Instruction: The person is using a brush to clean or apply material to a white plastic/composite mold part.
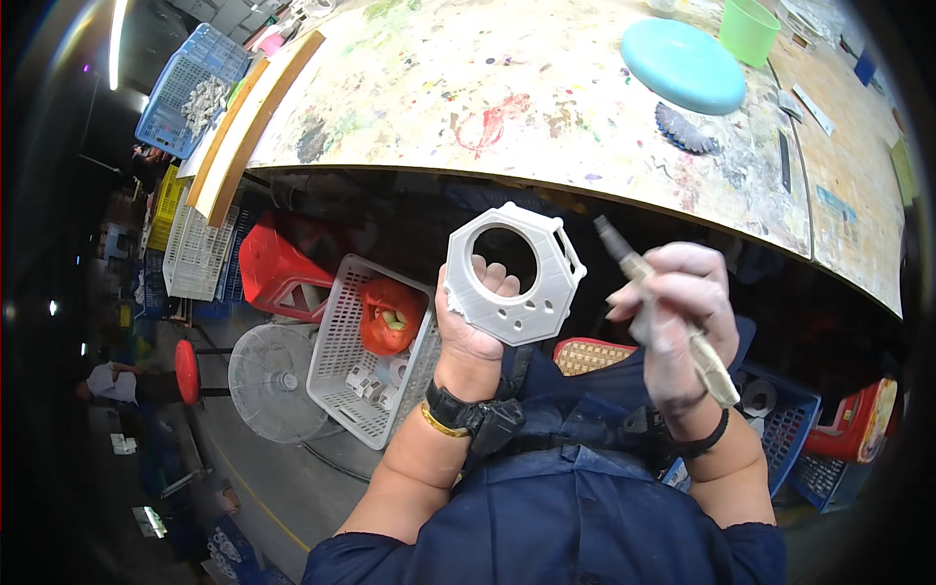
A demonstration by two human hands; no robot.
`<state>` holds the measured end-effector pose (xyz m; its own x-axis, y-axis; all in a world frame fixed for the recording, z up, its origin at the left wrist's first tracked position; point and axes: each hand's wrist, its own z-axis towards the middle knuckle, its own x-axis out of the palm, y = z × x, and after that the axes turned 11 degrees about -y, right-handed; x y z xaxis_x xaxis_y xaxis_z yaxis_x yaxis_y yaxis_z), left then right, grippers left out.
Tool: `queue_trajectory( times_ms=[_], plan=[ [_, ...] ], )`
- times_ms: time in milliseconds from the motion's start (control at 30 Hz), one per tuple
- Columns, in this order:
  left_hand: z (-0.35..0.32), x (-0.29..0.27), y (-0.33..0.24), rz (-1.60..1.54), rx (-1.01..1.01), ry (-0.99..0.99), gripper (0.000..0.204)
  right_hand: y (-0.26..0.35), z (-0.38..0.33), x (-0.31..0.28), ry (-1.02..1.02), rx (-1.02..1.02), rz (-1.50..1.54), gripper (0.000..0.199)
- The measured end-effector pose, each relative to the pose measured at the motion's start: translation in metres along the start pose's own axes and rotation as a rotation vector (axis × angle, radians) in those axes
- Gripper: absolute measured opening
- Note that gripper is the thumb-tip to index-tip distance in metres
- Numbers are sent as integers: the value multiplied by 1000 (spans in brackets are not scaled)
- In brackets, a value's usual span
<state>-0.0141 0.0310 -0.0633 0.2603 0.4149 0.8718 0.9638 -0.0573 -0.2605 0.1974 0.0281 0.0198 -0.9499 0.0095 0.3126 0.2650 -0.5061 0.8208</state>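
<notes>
My left hand (470, 331) is closed round the lower left rim of a white, roughly octagonal plate (561, 292). A large round hole opens in its middle, with several small drop-shaped holes below and a loop-like piece along its right edge. Some of my left fingers show through the round hole. To the right, my right hand (687, 317) grips a trimming knife (717, 370) by its pale wrapped handle. Its short grey blade points up and left, apart from the plate. White dust coats the right fingers.
A paint-stained table (390, 107) stretches ahead, bearing a turquoise round lid (682, 66), a green cup (749, 31) and a grey scalloped piece (685, 129). At left are a white basket (334, 380) with white parts and a red bag, a red stool (283, 268) and a fan (276, 383).
</notes>
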Motion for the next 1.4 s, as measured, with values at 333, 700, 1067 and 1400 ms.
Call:
queue_trajectory(
  times_ms=[333,700,1067,1400],
  plan=[
    [-4,19,5,83,-127,140,36,-38,6,-19,179,48,-441,15],
    [-6,13,5,541,315,-249,42,-34,-6,-8,218,-190,-453,12],
    [-47,18,-14,514,4,-134,52,-52,-38,-13,497,-733,-571,26],
    [-52,27,-18,579,25,-48,50,-47,-36,-14,555,-735,-605,24]
  ],
)
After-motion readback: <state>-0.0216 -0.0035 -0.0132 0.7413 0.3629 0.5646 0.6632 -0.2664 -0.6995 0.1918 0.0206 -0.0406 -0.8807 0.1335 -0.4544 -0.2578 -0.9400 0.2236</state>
